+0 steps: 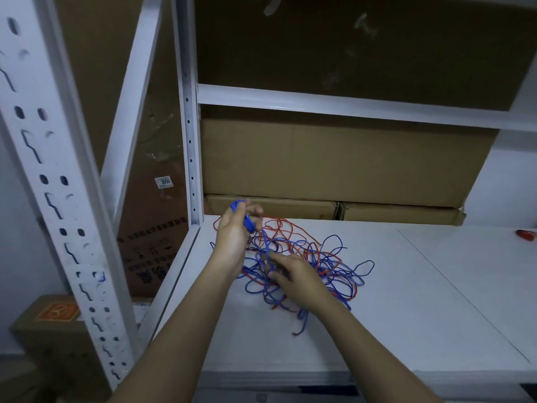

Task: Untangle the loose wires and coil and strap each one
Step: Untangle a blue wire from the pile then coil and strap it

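A tangle of blue wire (334,266) and red wire (293,231) lies on the white shelf board (406,301). My left hand (235,231) is raised above the tangle's left side and grips a small bundle of blue wire loops (248,222). A taut blue strand runs from that bundle down to my right hand (293,276), which pinches it just above the pile. One loose blue wire end (302,324) trails toward the shelf's front.
Cardboard boxes (343,164) fill the back of the shelf. A white slotted upright (190,141) stands just left of my left hand. A small red object (526,234) lies at the far right. More boxes (49,330) sit low on the left.
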### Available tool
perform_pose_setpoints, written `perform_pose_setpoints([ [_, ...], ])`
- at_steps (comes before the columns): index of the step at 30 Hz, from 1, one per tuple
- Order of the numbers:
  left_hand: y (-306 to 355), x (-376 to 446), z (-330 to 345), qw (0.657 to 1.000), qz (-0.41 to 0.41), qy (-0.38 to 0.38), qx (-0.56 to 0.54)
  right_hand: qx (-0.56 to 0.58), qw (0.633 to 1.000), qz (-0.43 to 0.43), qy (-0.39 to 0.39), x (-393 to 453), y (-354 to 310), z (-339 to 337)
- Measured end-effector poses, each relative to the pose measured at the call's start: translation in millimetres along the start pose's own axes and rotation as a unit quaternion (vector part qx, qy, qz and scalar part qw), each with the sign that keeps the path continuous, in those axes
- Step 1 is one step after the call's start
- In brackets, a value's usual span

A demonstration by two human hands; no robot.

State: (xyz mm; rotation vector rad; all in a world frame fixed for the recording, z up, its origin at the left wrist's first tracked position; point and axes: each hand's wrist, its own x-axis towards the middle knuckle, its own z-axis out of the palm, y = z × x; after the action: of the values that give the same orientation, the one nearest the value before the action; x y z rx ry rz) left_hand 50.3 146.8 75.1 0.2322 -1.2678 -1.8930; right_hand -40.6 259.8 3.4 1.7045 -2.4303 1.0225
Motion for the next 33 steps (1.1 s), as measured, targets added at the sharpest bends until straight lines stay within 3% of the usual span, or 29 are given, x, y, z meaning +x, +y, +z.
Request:
perform_pose_setpoints([
  [5,-25,0,-3,0.994,-0.026,0.010,0.106,-0.119,0.991,-0.054,-0.004,-13,3,8],
  [9,-43,1,-12,0.955,-0.006,0.018,0.295,-0.053,0.997,-0.063,-0.003,-20,9,11],
  [11,-52,1,-20,0.885,0.015,0.009,0.465,0.014,0.999,-0.037,-0.005,-21,13,11],
  [14,-59,1,-33,0.700,0.026,-0.054,0.712,0.089,0.996,0.006,-0.022,-24,16,8],
  [15,-59,0,-37,0.657,0.021,-0.075,0.750,0.092,0.995,0.007,-0.027,-25,17,7],
  [17,-58,-2,-45,0.612,0.023,-0.112,0.783,0.073,0.997,-0.002,-0.025,-28,21,6],
  [19,-55,-3,-49,0.609,0.031,-0.139,0.780,0.012,1.000,-0.022,-0.007,-29,26,5],
  [21,-52,-6,-50,0.638,0.019,-0.170,0.751,-0.107,0.992,-0.072,0.009,-29,28,3],
  [24,-47,-9,-51,0.679,-0.041,-0.216,0.701,-0.250,0.952,-0.157,0.083,-29,30,-1],
  [28,-42,-11,-51,0.681,-0.050,-0.248,0.687,-0.268,0.944,-0.154,0.117,-31,35,-4],
  [33,-35,-13,-43,0.776,-0.039,-0.216,0.592,-0.214,0.970,-0.093,0.069,-29,35,-12],
])
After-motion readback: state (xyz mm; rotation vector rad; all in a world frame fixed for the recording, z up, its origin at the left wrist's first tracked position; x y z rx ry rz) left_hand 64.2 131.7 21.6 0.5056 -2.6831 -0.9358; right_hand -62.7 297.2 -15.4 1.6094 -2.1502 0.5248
